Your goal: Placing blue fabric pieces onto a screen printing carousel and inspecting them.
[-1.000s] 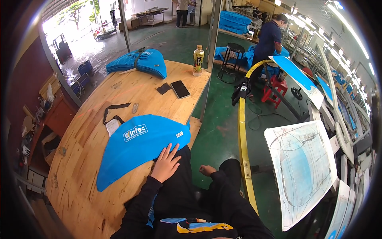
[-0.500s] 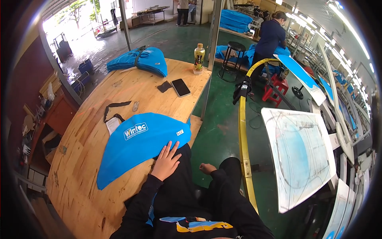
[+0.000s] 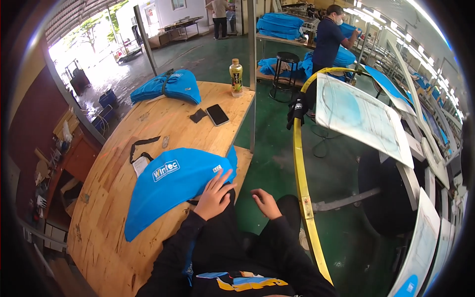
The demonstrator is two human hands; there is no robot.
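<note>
A blue fabric cover [image 3: 168,190] with a white printed logo lies on the wooden table [image 3: 99,213] by my lap, its right end past the edge. My left hand [image 3: 213,198] rests at the cover's right part, fingers spread. My right hand [image 3: 264,202] hangs over my lap to the right of it, fingers loosely bent and holding nothing visible. Farther back on the table are a strapped stack of blue covers [image 3: 168,89], a drink bottle [image 3: 236,79], a phone [image 3: 217,115] and some dark scraps.
At my right runs a curved yellow rail [image 3: 302,178] beside a rotary rack of white boards [image 3: 358,119]. A co-worker [image 3: 326,42] stands beyond it holding blue material, near a black stool [image 3: 288,64]. Another person [image 3: 218,17] stands far back.
The rack has turned, carrying the large white board farther back. My right hand has risen and loosened; my left fingers have lifted slightly. The co-worker's arms are raised with blue material.
</note>
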